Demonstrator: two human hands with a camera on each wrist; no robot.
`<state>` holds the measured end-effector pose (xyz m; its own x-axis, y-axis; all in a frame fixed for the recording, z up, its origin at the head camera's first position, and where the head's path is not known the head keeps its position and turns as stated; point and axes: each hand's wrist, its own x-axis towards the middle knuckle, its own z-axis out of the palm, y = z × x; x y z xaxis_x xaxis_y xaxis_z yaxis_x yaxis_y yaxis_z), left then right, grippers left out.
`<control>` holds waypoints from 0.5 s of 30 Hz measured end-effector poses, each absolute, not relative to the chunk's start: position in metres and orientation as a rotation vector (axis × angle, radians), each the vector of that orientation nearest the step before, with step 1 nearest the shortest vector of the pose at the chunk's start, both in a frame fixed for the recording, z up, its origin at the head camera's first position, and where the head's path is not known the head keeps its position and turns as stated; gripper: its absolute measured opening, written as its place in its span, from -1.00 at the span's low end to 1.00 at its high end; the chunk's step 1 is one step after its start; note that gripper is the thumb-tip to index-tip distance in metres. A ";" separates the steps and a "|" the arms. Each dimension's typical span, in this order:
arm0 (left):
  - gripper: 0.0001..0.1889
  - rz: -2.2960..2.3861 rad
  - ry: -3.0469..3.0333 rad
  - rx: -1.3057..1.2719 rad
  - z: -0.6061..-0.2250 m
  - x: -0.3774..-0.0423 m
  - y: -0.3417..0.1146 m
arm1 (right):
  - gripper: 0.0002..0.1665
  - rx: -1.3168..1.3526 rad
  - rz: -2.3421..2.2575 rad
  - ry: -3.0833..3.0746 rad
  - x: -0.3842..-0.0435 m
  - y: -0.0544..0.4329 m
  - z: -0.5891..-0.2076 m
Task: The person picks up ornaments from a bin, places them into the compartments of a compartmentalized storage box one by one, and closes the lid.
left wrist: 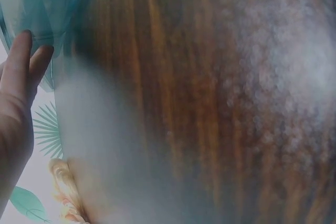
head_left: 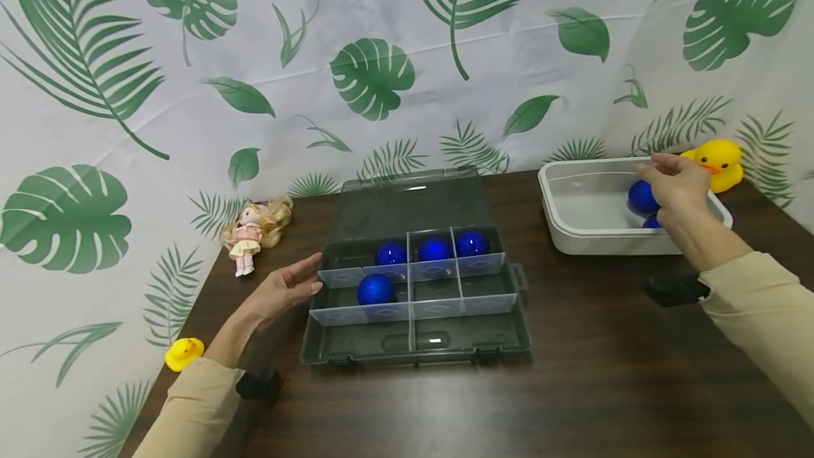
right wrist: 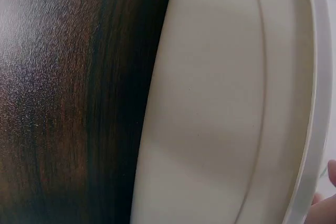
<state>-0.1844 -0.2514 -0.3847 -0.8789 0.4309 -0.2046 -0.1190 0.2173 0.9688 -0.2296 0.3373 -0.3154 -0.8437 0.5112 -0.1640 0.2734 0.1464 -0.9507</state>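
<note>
A grey see-through divider box [head_left: 420, 338] lies on the table with its lid raised at the back. Three shiny blue balls, among them the middle one [head_left: 435, 249], sit in its back row. One textured blue ball [head_left: 376, 290] sits in the middle row at left. My left hand [head_left: 282, 292], fingers loosely extended, is at the box's left edge. Over the right part of a white tub [head_left: 572, 240] is my right hand [head_left: 680, 186], its fingers spread just above a blue ball [head_left: 642, 198]. Another blue ball [head_left: 651, 222] shows partly below.
A small doll [head_left: 246, 237] lies left of the divider box, and a little yellow duck [head_left: 184, 354] is at the table's left edge. Behind the tub's right end stands a larger yellow duck [head_left: 725, 165]. Leaf-printed cloth [head_left: 372, 80] hangs behind the dark wooden table [head_left: 572, 373].
</note>
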 end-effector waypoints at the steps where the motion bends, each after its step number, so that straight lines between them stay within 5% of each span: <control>1: -0.26 1.705 2.064 0.290 -0.385 -0.184 -0.251 | -0.71 -0.814 1.783 -2.204 -0.230 0.340 -0.316; 7: -0.26 1.692 2.071 0.296 -0.386 -0.183 -0.250 | -0.19 -0.969 1.741 -2.272 -0.230 0.346 -0.319; 15: -0.26 1.703 2.062 0.297 -0.384 -0.184 -0.250 | -0.15 -0.927 1.655 -2.409 -0.233 0.350 -0.325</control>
